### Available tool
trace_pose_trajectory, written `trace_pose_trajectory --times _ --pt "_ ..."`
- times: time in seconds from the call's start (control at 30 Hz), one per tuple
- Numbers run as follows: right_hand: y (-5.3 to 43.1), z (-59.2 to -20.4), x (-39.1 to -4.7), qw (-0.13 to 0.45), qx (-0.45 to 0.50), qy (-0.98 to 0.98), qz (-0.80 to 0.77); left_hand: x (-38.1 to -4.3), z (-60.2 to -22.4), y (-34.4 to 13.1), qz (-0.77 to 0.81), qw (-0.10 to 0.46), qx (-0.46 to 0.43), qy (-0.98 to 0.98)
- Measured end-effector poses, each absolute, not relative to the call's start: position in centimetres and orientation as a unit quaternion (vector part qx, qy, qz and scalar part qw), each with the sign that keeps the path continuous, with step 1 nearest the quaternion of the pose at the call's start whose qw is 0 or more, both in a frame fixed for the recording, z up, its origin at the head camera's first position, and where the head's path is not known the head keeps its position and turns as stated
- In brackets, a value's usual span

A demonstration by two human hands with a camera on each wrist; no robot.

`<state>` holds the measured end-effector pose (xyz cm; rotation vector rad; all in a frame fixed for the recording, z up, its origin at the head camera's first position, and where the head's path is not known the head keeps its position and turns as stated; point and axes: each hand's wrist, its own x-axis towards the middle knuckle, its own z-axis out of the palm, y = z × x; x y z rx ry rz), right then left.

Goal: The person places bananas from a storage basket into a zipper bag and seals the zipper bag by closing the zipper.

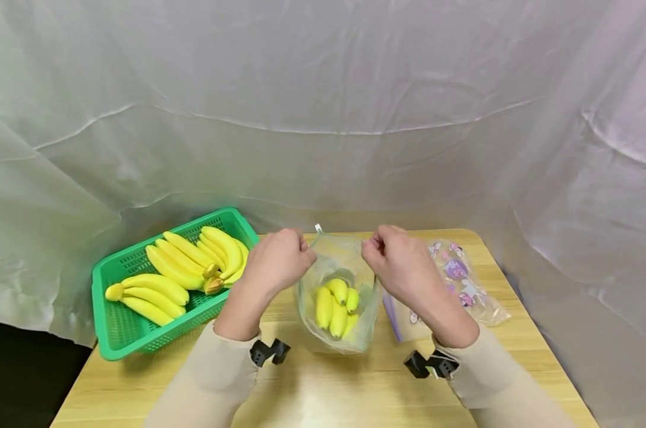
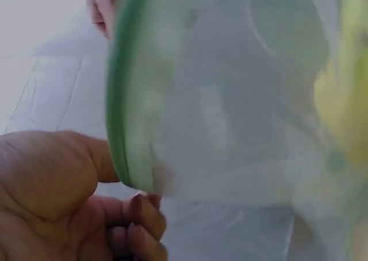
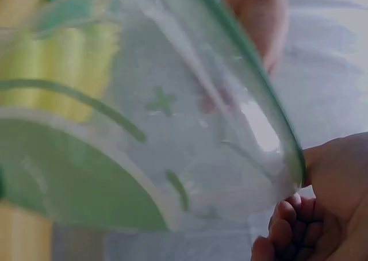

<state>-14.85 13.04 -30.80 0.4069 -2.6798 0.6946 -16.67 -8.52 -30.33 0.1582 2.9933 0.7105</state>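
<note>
A clear zip bag with a green rim and green print hangs, mouth upward, between both hands. Inside it sits a bunch of small yellow bananas, also seen blurred through the plastic as bananas in the left wrist view. My left hand pinches one upper corner of the bag between thumb and fingers, right at the green rim. The opposite corner is pinched by my right hand, its other fingers curled below the thumb. A white zip slider sticks up near the left hand.
On the left, a green plastic basket holds several bunches of bananas. To the right, plastic bags with purple and pink prints lie on the wooden table. Grey-white sheeting hangs behind the table and at both sides.
</note>
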Motion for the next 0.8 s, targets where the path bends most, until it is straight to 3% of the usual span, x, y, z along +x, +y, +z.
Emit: trace_pose_trajectory --times 0.13,0.3,0.47,0.67,0.8 --pt "12.1 -30.1 -16.6 0.168 0.138 -0.955 0.203 -18.8 -31.2 -8.8 0.2 0.054 0.023 0.978" --pt "11.1 -31.9 -19.6 0.114 0.123 -0.974 0.154 -21.8 -34.3 -8.8 0.155 -0.009 -0.028 0.987" --pt "11.9 -32.4 -19.0 0.04 0.096 -0.985 0.137 -22.7 -35.8 -8.7 0.186 -0.049 -0.03 0.981" --pt "11.7 -32.1 -18.1 0.073 0.094 -0.977 0.177 -20.7 -34.5 -8.8 0.271 0.05 0.038 0.961" --pt "11.2 -32.0 -18.1 0.077 0.097 -0.966 0.225 -18.4 -34.0 -8.4 0.238 0.124 0.105 0.958"
